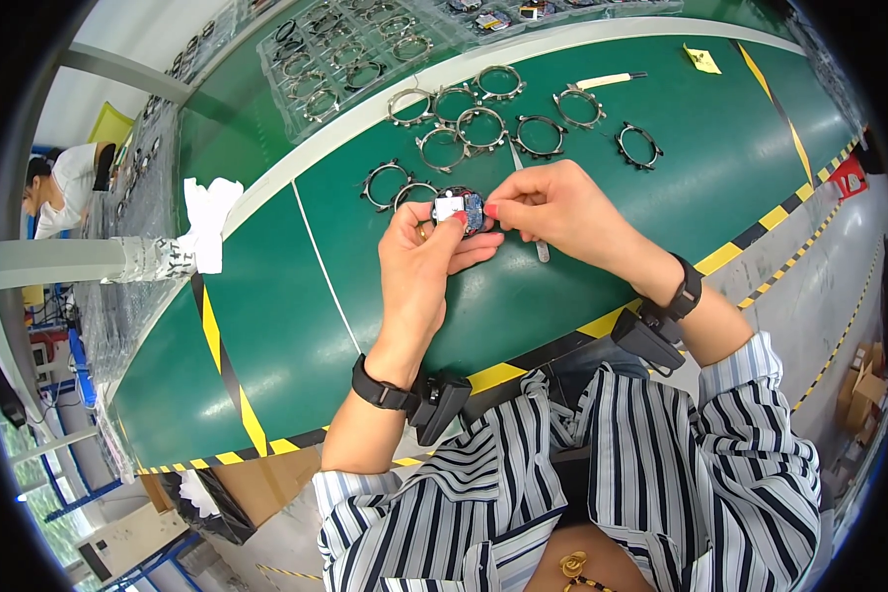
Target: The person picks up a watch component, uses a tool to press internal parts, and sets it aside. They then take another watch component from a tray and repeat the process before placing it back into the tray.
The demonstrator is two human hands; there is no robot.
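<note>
While both hands are meeting over the middle of the green table [266,326], the left hand [424,261] is curling around a small round circuit board [461,208] — thumb and fingertips closed on it, palm turned toward the camera. A white block is sitting on the board's upper face. The right hand [562,212] is pinching at the board's right edge with thumb and forefinger pressed together, the other fingers folded in; a thin metal tool [541,249], probably tweezers, is poking out below that hand, and I cannot tell how it is being gripped. So the board is sitting between the two hands, touching both, held just above the table surface.

Beyond the hands, toward the far edge of the table, a loose scatter of metal rings [483,126] with small tabs is lying flat — some are touching each other, two are just beside the left fingertips. A clear plastic tray [296,109] with more rings is resting past the white stripe at the far edge. A yellow note [702,61] is lying near the far right corner. Wrist bands with black units are strapped on both forearms.
</note>
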